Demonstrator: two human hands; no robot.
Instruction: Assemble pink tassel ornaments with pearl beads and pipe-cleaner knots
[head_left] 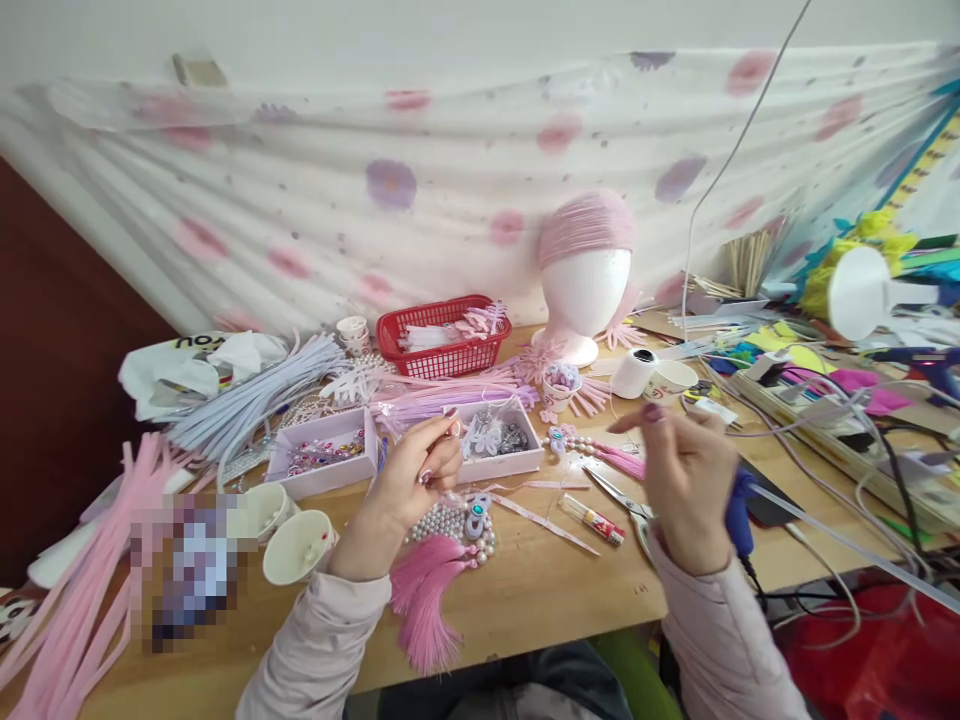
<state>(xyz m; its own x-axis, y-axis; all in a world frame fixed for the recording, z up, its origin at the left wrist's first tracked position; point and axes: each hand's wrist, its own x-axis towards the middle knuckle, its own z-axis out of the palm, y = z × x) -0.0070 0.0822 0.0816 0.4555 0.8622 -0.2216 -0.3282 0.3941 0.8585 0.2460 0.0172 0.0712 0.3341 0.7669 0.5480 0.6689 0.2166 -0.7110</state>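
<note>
My left hand point(420, 468) is raised over the table in front of a white box point(502, 462) of silvery and pale flower pieces. Its fingers are pinched together, and whatever they hold is too small to name. My right hand point(686, 480) hovers above the scissors point(621, 492) with fingers curled in a closed grip; its contents cannot be made out. Below my left hand lie pearl beads point(439, 522), a blue-stoned ornament point(477, 514) and pink tassels point(429, 600). A second beaded tassel point(622, 460) rests between the hands, near a white thread spool point(634, 372).
A foam head point(586, 290) wrapped in pink stands behind a red basket point(442, 350). Paper cups point(298, 548) and a box of gems point(322, 455) are at left. A glue stick point(592, 520) lies in front; cables and a blue glue gun point(739, 515) are at right.
</note>
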